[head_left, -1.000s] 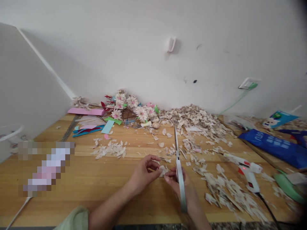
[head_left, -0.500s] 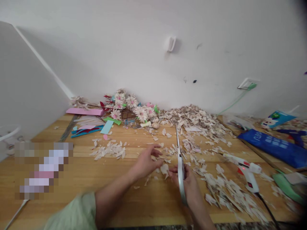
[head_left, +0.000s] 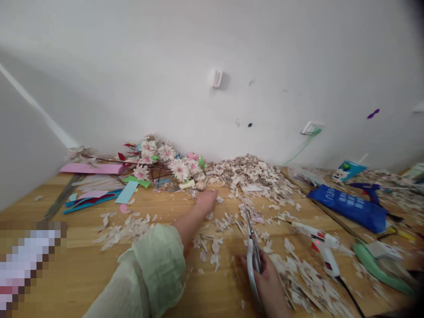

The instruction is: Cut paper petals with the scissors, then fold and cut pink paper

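My right hand [head_left: 270, 280] is wrapped round the handles of a pair of scissors [head_left: 252, 254]. Their blades point away from me, over scattered flakes on the wooden table. Further forward, my left hand [head_left: 207, 201] reaches to the near edge of a heap of pale, dry petal-like flakes [head_left: 255, 172]. Its fingers are curled in and mostly turned away, so whatever they hold, if anything, is hidden. Just beyond that hand lie handmade white flowers with pink centres [head_left: 179, 169] on brown stems, beside small bulb-like pieces [head_left: 200, 183].
A white glue gun [head_left: 319, 243] with a red light lies at the right, by long flakes. Behind it are a blue packet [head_left: 347, 207] and a green object [head_left: 380, 271]. Coloured paper [head_left: 92, 168] lies back left. A pixelated object [head_left: 26, 260] is at the left edge.
My left hand has moved forward from near the right hand to the heap's edge. The scissors stay in my right hand. The view has swung right.
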Demonstrator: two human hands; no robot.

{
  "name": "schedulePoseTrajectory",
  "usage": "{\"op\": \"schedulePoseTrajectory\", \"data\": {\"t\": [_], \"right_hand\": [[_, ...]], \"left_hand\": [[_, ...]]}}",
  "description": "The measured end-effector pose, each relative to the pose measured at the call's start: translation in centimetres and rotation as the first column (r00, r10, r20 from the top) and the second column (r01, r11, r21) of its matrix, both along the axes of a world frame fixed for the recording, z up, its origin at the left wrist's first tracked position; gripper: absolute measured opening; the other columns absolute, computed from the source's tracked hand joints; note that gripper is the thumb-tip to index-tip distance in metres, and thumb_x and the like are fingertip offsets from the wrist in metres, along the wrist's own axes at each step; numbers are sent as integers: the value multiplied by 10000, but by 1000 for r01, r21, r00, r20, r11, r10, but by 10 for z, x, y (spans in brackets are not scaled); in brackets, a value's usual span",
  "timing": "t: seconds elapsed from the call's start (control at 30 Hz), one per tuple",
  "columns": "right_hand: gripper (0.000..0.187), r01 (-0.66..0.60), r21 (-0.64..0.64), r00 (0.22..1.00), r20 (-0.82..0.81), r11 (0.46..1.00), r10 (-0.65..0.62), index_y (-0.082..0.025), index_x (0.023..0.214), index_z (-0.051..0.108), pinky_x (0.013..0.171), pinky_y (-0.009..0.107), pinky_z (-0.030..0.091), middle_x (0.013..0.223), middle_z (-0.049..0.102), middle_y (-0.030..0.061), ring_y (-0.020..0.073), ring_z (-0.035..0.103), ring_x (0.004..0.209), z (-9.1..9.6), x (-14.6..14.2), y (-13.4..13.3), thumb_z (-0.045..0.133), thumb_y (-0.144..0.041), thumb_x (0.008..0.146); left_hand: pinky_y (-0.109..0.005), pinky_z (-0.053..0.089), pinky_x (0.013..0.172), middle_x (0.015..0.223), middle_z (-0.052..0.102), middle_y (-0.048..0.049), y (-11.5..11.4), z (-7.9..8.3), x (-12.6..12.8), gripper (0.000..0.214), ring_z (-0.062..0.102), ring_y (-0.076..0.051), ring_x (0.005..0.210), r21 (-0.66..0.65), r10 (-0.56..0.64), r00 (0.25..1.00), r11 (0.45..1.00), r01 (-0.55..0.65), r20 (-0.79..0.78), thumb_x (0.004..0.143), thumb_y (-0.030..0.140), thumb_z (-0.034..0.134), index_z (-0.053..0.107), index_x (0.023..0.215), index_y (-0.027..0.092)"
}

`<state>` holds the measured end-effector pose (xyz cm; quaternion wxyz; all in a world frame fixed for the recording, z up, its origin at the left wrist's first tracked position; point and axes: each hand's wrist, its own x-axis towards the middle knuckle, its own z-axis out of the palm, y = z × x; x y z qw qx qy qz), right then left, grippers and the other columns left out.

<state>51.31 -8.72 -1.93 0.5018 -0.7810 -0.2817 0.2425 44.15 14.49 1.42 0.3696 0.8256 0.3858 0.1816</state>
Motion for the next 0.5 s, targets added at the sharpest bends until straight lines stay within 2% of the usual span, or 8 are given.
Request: {"op": "schedulePoseTrajectory", "data": {"t": [0.1, 0.17, 0.23, 0.3, 0.43, 0.5], "right_hand": [[399, 7, -9, 1000, -20, 1000, -7, -200, 814, 589, 613, 319, 477, 687, 699, 21, 249, 648, 676, -2, 1, 0, 703, -495, 570], [395, 3, 37, 998, -66, 999, -1, -203, 795, 586, 603, 316, 483, 676, 697, 19, 244, 647, 660, -2, -1, 0, 726, -480, 551], [400, -1, 105, 992, -122, 995, 14, -204, 763, 579, 609, 314, 494, 675, 701, 26, 245, 654, 673, -1, -6, 3, 753, -470, 520], [408, -3, 164, 987, -158, 987, 29, -208, 733, 563, 631, 319, 507, 674, 704, 34, 249, 659, 698, 2, -15, 8, 761, -479, 502], [400, -23, 241, 982, -176, 970, 67, -223, 712, 541, 616, 330, 527, 672, 706, 32, 234, 665, 656, 12, -43, 25, 729, -526, 529], [377, -44, 275, 981, -172, 960, 94, -226, 705, 543, 540, 322, 523, 623, 686, 21, 222, 653, 578, 18, -58, 34, 718, -520, 549]], "left_hand": [[-403, 496, 818, 1171, 553, -84, 1, 1, 0, 316, 573, -201, 987, -84, 50, 997, 995, -45, 56, 860, 319, 525, 529, 1146, 185], [-412, 496, 817, 1172, 551, -85, -4, 5, -7, 327, 573, -204, 986, -152, 90, 989, 986, -73, 114, 861, 323, 523, 524, 1153, 177], [-408, 501, 806, 1142, 568, -90, -17, 12, -19, 325, 584, -203, 968, -234, 136, 974, 968, -92, 180, 852, 311, 539, 528, 1137, 157], [-347, 517, 759, 1008, 632, -104, -38, 20, -39, 287, 628, -195, 897, -340, 180, 955, 936, -93, 237, 795, 240, 615, 542, 1050, 130], [-282, 534, 628, 829, 683, -75, -89, 31, -93, 291, 661, -154, 710, -543, 221, 922, 839, -14, 318, 737, 247, 666, 524, 968, 142], [-259, 522, 602, 760, 684, -48, -109, 32, -119, 421, 641, -131, 642, -723, 364, 832, 687, 63, 418, 612, 297, 767, 531, 928, 148]]}}
